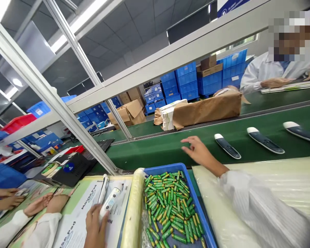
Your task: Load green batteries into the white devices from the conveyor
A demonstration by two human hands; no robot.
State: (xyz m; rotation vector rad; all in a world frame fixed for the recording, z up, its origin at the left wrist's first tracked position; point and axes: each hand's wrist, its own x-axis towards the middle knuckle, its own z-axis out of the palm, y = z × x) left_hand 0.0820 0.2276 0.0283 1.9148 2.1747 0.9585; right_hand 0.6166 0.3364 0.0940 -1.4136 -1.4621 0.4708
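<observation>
My left hand is closed around a white handheld device over the printed mouse-pad sheet. A second slim white device lies just left of it. My right hand reaches over the green conveyor belt, its thumb and forefinger apart and nothing between them. To its right, dark devices with white tips lie in a row on the belt. A blue tray full of green batteries stands between my hands.
Foam padding lies under my right sleeve. Behind the belt are a brown-paper-wrapped stack and a person in white. Metal frame posts rise at left. Other people's hands work at the far left.
</observation>
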